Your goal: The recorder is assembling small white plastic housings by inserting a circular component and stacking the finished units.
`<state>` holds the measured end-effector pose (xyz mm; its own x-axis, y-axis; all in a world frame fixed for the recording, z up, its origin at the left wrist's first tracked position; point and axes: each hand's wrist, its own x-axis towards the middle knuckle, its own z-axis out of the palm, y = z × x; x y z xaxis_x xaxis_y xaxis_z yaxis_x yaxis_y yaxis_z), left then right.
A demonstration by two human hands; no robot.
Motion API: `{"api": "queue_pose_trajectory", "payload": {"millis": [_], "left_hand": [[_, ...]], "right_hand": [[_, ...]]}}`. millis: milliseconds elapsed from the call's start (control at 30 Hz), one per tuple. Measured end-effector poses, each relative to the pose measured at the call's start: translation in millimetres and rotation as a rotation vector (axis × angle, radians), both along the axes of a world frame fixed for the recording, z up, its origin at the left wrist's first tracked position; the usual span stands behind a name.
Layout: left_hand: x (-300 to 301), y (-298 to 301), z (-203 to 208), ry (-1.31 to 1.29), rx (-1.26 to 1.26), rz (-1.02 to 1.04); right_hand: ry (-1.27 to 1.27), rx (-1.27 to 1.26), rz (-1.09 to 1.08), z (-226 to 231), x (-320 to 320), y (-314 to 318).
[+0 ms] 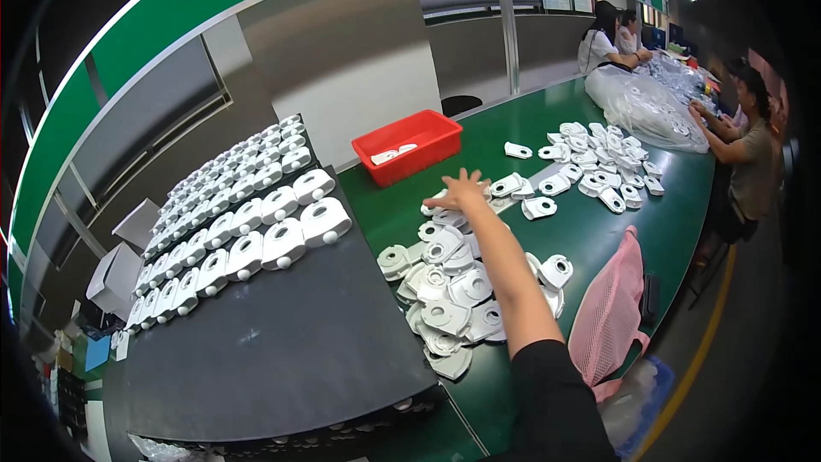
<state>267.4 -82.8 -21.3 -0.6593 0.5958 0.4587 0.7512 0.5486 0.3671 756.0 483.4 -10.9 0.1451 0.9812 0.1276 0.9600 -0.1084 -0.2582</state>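
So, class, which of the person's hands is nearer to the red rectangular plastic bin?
Right. The right hand, spread open, is to the right of the red rectangular plastic bin and on its near side, apart from it; the left hand is out of view.

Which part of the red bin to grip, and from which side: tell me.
Grip the red bin by the rim of its near long side, I'd judge, coming from the near side and above. It stands upright and open-topped; that rim is uncovered, and the few white pieces inside lie below it. The far side faces the wall panel, seemingly with less room.
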Motion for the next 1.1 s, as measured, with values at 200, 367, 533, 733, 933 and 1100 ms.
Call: {"api": "queue_pose_trajectory", "payload": {"millis": [200,367,533,733,933,1100], "left_hand": [[-11.3,-5.9,-13.9,0.013,0.000,-0.031],[-6.9,-5.2,-10.6,0.062,-0.064,0.092],[-5.3,-0.1,-4.2,0.017,-0.117,0.100],[-13.6,-4.3,-14.4,0.106,-0.054,0.068],[-6.9,-9.8,-10.9,0.082,0.029,0.013],[18.9,6.7,18.9,0.061,0.104,-0.154]], "right_hand": [[-0.019,-0.262,0.069,3.8,8.9,2.8],[0.132,-0.717,0.422,63.8,22.8,-36.5],[0.468,-0.668,0.381,72.7,80.4,-26.1],[-0.043,0.121,-0.291,-22.3,107.9,-24.1],[0.006,0.163,-0.161,-44.5,120.8,-35.0],[0.599,0.091,0.011,-33.9,117.7,-58.6]]}}
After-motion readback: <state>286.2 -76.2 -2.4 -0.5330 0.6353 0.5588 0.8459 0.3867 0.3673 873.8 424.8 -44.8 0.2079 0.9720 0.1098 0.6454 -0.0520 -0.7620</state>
